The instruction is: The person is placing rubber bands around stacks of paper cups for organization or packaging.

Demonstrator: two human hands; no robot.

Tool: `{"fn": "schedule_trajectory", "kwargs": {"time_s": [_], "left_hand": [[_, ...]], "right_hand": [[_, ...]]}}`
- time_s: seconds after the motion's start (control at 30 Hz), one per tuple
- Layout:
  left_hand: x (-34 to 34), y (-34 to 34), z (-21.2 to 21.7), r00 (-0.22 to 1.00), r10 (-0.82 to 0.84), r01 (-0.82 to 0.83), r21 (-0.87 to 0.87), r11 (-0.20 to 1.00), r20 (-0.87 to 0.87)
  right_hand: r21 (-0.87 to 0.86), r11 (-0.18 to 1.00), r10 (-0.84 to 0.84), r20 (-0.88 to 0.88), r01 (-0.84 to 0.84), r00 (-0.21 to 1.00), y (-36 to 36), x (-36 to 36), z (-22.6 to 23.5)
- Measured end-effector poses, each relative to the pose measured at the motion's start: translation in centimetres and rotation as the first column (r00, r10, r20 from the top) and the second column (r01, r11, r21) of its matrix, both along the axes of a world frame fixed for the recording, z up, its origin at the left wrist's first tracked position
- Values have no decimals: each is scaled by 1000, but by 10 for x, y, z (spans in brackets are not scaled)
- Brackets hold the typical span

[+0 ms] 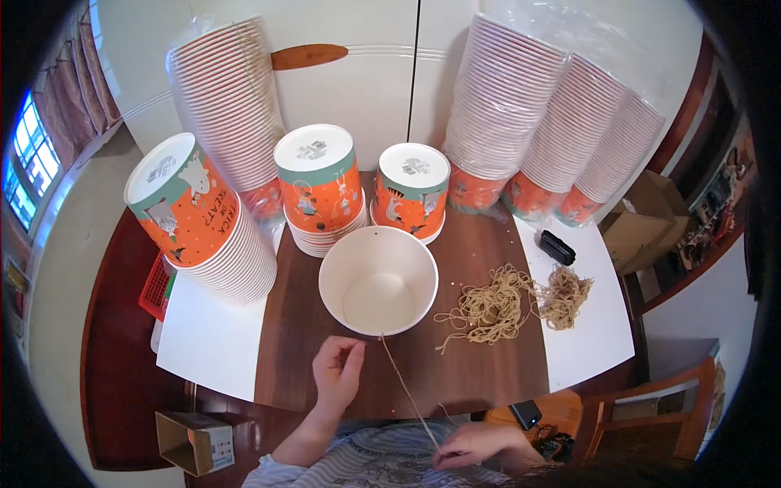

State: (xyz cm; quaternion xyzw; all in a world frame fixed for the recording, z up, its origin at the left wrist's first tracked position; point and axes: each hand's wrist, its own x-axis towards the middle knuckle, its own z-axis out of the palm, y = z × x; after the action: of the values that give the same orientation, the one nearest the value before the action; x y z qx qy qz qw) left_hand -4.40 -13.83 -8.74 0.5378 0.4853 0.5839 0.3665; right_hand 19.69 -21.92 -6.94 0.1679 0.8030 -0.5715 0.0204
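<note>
"Where is the open bucket [379,297] sitting?"

"It is standing mouth up on the brown-and-white tabletop [289,346], a cord [408,392] trailing from its near side."

"And the hands?"

"Just in front of the bucket, the left hand [338,374] is curling its fingers in, thumb lying against them. Farther in front and to its right, the right hand [472,446] is pinching the cord."

"What is crowding the bucket?"

"Two short upturned stacks, one behind-left [321,191] and one behind-right [411,195], are closing off the space at its back. A taller upturned stack [207,232] is occupying its left. Plastic-wrapped stacks [504,98] are towering farther behind on both sides."

"And to its right?"

"Two tan cord tangles [492,305] are sprawling there, and a small black object [557,246] is lying farther back."
</note>
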Motion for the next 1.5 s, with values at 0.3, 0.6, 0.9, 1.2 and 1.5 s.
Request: {"fn": "schedule_trajectory", "kwargs": {"time_s": [0.3, 0.6, 0.9, 1.2, 1.5], "left_hand": [[-14, 31, 63, 765, 102, 172, 354, 919, -636], [-44, 33, 59, 817, -117, 291, 227, 929, -565], [-73, 54, 65, 754, -307, 496, 197, 845, -581], [-72, 86, 72, 648, -427, 640, 147, 754, -630], [-52, 104, 103, 515, -62, 519, 253, 816, -855]], "right_hand": [[-718, 584, -807, -564, 379, 175, -11, 62, -4], [-423, 233, -964, -217, 876, 151, 25, 70, 9], [-607, 782, -622, -774, 140, 118, 47, 81, 15], [-528, 793, -598, -772, 305, 217, 66, 58, 33], [142, 779, -372, -680, 611, 632, 131, -2, 102]]}}
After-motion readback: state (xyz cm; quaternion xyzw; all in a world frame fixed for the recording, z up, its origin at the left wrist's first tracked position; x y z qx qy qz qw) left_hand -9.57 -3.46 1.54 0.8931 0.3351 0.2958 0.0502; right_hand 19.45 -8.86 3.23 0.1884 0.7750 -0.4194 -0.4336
